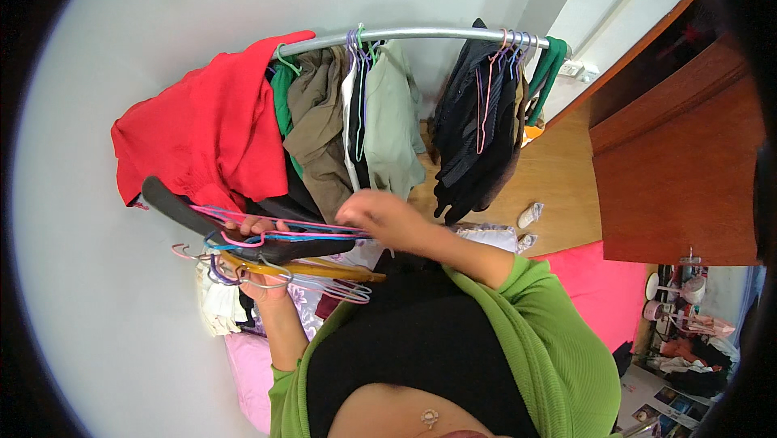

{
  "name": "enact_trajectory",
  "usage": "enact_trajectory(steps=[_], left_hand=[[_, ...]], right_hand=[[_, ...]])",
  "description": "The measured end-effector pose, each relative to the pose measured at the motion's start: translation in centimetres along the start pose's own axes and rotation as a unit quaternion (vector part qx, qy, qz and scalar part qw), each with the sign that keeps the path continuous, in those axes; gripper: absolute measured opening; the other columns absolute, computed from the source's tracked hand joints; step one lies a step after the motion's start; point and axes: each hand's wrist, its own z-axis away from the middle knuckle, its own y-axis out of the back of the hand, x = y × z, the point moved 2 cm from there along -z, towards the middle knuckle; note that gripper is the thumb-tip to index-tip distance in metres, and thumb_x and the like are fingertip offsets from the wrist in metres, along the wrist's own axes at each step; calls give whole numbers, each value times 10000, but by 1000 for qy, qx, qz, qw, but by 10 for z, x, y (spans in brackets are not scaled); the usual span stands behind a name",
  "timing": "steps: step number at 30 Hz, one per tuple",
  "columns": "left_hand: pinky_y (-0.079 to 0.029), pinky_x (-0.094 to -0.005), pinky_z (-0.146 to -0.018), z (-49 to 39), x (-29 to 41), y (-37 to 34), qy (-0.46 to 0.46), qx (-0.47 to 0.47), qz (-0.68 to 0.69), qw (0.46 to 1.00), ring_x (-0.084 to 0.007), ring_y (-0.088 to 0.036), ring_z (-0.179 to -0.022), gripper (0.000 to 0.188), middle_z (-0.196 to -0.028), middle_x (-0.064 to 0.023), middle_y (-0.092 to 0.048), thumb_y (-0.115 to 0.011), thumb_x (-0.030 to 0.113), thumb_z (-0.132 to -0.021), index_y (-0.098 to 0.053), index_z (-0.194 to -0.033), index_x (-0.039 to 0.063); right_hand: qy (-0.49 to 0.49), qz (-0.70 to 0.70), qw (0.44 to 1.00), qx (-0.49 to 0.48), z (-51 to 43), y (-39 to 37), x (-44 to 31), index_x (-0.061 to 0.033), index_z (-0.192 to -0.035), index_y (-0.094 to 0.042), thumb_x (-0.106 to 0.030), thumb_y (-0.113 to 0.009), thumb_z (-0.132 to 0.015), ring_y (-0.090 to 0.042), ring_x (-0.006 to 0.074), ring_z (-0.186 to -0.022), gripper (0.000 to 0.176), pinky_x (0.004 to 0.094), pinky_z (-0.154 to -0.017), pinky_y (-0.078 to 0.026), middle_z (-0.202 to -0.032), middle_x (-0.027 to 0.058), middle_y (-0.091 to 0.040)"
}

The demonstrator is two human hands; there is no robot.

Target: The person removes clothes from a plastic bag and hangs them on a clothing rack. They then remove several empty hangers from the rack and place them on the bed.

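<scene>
My left hand (264, 293) is wrapped around a bundle of clothes hangers in front of my chest. In the bundle are a wide black hanger (176, 210), a yellowish wooden hanger (315, 269), thin pink hangers (309, 225) and blue hangers, with grey and purple hooks sticking out to the left. My right hand (385, 219), blurred, is at the right ends of the pink and blue hangers. Its fingers look curled, but whether they grip a hanger is hidden. Just beyond the bundle hang a red garment (206, 128) and a brown garment (315, 116).
A curved-looking metal clothes rail (425, 33) runs along the wall, bearing a pale green garment (391, 116), dark clothes (467, 122) and thin coloured hangers. Right of it stands a reddish-brown wooden door (674, 177). White shoes (530, 214) lie on the wooden floor near a pink bedspread (583, 280).
</scene>
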Motion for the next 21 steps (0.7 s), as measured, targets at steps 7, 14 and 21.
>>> enact_trajectory(steps=[7,14,21], left_hand=[[-275,-567,-1186,20,17,21,-29,33,22,999,-256,-507,-1167,535,-1149,-41,-522,-807,233,-839,-570,-1306,128],[-259,-575,-1182,29,19,43,-24,59,-3,998,-239,-520,-1151,401,-1102,-38,-518,-691,235,-901,-598,-1276,130],[-351,-578,-1127,29,19,78,2,85,-11,996,-228,-537,-1108,346,-1096,-39,-527,-591,344,-979,-629,-1261,147]], right_hand=[[-190,421,840,285,66,129,86,13,-1362,-514,-15,-669,-861,-462,413,-1309,525,438,-1117,-369,-1398,251,-484],[-352,217,865,283,87,180,144,49,-1338,-509,41,-637,-848,-643,334,-933,506,389,-869,-533,-1189,197,-582],[-214,467,836,193,54,199,152,5,-1167,-584,61,-626,-849,-647,313,-895,325,370,-810,-541,-1099,179,-591]])
